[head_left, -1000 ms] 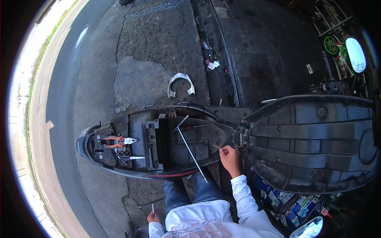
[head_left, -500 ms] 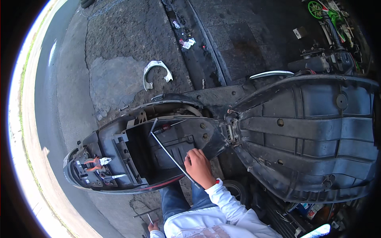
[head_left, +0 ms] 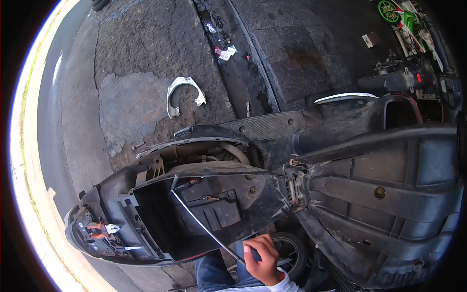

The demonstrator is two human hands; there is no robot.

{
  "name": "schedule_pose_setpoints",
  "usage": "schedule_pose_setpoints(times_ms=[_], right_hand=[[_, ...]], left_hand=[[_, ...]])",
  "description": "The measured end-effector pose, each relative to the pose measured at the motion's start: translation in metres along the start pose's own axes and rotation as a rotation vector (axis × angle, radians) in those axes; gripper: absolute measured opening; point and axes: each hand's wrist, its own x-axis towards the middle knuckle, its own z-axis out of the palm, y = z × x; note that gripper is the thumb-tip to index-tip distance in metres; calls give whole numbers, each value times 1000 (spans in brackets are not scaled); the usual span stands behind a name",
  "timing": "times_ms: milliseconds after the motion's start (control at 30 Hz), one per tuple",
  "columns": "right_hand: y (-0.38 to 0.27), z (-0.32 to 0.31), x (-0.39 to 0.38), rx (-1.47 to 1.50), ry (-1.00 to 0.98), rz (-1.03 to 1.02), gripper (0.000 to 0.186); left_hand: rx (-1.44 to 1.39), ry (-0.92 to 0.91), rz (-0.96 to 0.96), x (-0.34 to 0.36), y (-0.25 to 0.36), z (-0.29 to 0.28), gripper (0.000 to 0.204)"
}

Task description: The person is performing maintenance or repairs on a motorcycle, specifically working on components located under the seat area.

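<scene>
My right hand [head_left: 262, 259] is beyond the near edge of the scooter's storage compartment [head_left: 163, 238], with its fingers curled in. What they hold, if anything, is hidden. A long bent metal bar [head_left: 206, 229] slants across the compartment, its near end meeting the side of my hand; no grip on it shows. Inside lie a screwdriver with a red and dark handle [head_left: 188, 183] and a small brownish piece [head_left: 210, 198]. My left hand is out of view; a sliver of a dark tool [head_left: 179, 290] shows at the lower edge.
The raised seat [head_left: 384, 214] stands hinged open at right. Orange-handled pliers [head_left: 99, 229] rest on the tail section. A white curved grab rail [head_left: 185, 87] lies on the ground beyond. A wheel [head_left: 289, 253] is behind my right hand. A green-wheeled motorbike [head_left: 411, 24] stands far right.
My right hand has drawn back from over the compartment toward me. The small brownish piece on the compartment floor now shows. My left hand and its T-shaped tool have dropped out of view. The view has shifted.
</scene>
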Motion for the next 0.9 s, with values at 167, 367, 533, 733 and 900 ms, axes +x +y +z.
schedule_pose_setpoints(times_ms=[167,367,533,733,900], right_hand=[[24,-7,-28,12,124,136,12],[31,-7,-23,111,69,151,9],[0,-1,-9,106,-202,57,17],[-20,2,-16,176,-364,-24,18],[-55,-17,-44,134,-585,-136,25]], left_hand=[[51,8,-34,2,8,-1,13],[75,15,-37,-4,12,-9,12],[69,17,32,-4,23,-19,12],[42,59,160,-18,38,-38,12],[-29,156,411,-44,63,-57,12]])
